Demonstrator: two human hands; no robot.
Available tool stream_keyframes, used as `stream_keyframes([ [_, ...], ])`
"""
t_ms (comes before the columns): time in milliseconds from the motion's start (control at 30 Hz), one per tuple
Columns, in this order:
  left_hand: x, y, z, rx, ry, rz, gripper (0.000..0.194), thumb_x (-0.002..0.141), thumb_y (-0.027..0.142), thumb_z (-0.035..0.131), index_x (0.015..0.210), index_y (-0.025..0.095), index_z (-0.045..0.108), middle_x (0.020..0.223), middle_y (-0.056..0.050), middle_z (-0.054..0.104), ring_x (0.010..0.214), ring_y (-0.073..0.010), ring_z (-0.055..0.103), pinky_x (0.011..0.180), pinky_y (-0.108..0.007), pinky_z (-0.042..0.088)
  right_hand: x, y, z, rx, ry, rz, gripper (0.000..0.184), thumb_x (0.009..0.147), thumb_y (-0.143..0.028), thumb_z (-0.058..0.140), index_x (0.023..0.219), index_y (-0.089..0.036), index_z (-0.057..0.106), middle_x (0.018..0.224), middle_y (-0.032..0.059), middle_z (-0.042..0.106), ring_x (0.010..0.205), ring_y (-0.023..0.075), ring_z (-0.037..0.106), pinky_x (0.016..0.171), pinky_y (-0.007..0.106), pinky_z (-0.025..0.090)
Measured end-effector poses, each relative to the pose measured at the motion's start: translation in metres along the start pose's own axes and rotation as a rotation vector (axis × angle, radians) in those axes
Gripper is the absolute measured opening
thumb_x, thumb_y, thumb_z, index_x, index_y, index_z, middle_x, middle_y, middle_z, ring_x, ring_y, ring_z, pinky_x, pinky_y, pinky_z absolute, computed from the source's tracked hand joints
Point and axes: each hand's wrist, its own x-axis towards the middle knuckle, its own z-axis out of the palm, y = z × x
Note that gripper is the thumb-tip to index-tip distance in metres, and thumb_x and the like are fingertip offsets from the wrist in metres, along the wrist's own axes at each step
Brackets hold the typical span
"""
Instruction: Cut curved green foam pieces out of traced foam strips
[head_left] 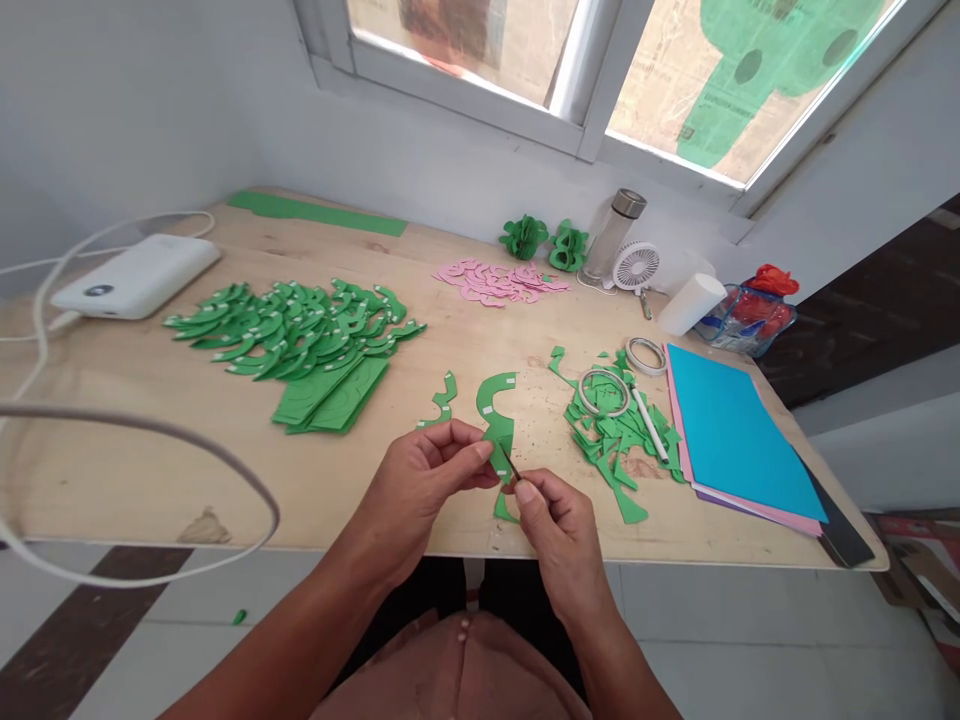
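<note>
Left hand (429, 474) pinches a curved paper cutout (500, 432), probably steadying it for the slim tool (514, 465) gripped in the right hand (559, 522); scraps (616, 437) lie right of the cutout.

The 1 view comes from a camera on the person's head, above the near edge of the surface (262, 480). It faces forward and steeply down, close enough that the shirt (465, 670) fills the nearest part. The left hand (424, 470) and right hand (556, 520) lie within arm's reach, near the middle. It takes in floor (712, 620) on the near side, and the wall (187, 100) and lower window frame (465, 112) on the far side.
</note>
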Motion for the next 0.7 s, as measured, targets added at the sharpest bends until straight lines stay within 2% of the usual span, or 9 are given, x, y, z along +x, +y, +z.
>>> stream_keyframes([
  [267, -0.0016, -0.0016, -0.0025, 0.005, -0.007, 0.000, 0.018, 0.065, 0.030, 0.079, 0.066, 0.017, 0.066, 0.064, 0.002, 0.064, 0.060, -0.0113, 0.060, 0.068, -0.025, 0.052, -0.0001, -0.0025, -0.0014, 0.003, -0.019, 0.005, 0.033, 0.086, -0.047, 0.055, 0.078, -0.016, 0.066, 0.059, -0.0035, 0.041, 0.055, 0.0112, 0.032, 0.051, 0.024, 0.027],
  [500, -0.0010, -0.0003, -0.0046, 0.015, -0.025, 0.015, 0.017, 0.066, 0.029, 0.079, 0.067, 0.018, 0.067, 0.065, 0.002, 0.065, 0.061, -0.0116, 0.061, 0.069, -0.026, 0.053, -0.0013, -0.0009, -0.0041, 0.027, -0.025, 0.057, 0.035, 0.084, -0.050, 0.057, 0.082, -0.017, 0.068, 0.055, -0.0063, 0.032, 0.050, 0.0101, 0.022, 0.048, 0.025, 0.021],
  [700, -0.0009, -0.0020, -0.0038, 0.012, -0.054, 0.017, 0.013, 0.068, 0.028, 0.078, 0.066, 0.018, 0.068, 0.066, 0.003, 0.065, 0.062, -0.0101, 0.061, 0.068, -0.024, 0.053, -0.0004, -0.0030, -0.0017, 0.039, -0.039, 0.031, 0.035, 0.086, -0.048, 0.056, 0.080, -0.016, 0.070, 0.056, -0.0057, 0.033, 0.052, 0.0097, 0.023, 0.049, 0.024, 0.022],
])
